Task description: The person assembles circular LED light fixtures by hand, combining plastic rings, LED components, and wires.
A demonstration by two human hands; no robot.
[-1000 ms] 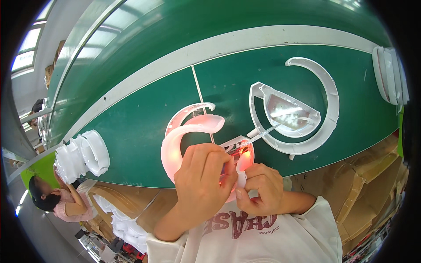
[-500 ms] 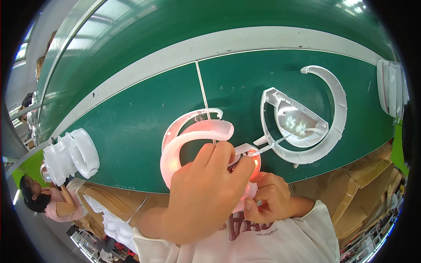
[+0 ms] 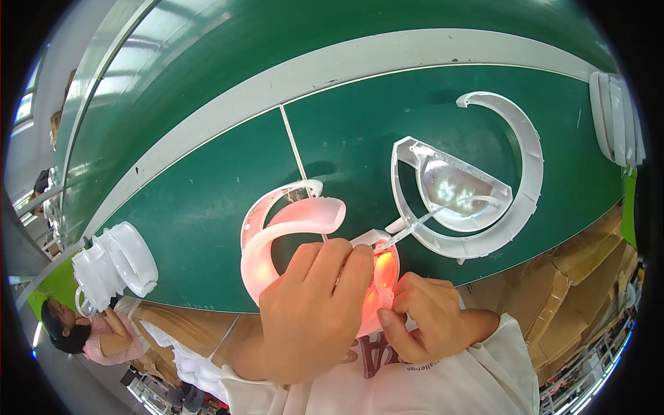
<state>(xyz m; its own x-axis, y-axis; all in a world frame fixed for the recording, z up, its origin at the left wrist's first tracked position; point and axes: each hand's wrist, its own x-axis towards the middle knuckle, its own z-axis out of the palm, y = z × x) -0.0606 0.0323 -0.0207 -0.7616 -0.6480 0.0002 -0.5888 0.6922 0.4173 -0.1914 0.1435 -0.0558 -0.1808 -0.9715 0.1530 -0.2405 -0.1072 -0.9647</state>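
Note:
A curved, swan-neck-like white plastic lamp housing (image 3: 257,261) glows pink in front of me at the table's near edge. My left hand (image 3: 311,311) is closed over its middle, fingers curled down; their tips are hidden. Beside those fingers, an orange-lit round part (image 3: 384,273) of the housing shows. My right hand (image 3: 423,319) pinches the right edge of this part between thumb and bent fingers. From its top, a thin translucent strip (image 3: 413,227) runs to a half-round white piece with a shiny, cloudy panel (image 3: 453,188), which lies inside a large curved white frame (image 3: 531,166).
Stacked white plastic parts stand at the table's left end (image 3: 121,263) and right end (image 3: 612,121). Cardboard boxes (image 3: 581,290) sit below the near right edge. At far left, a person in pink (image 3: 114,335) handles the left stack. A pale seam (image 3: 293,145) crosses the green table.
My left hand has shifted left off the round part, showing more of its orange glow. The right hand keeps its pinch at the edge. The whole view has shifted slightly.

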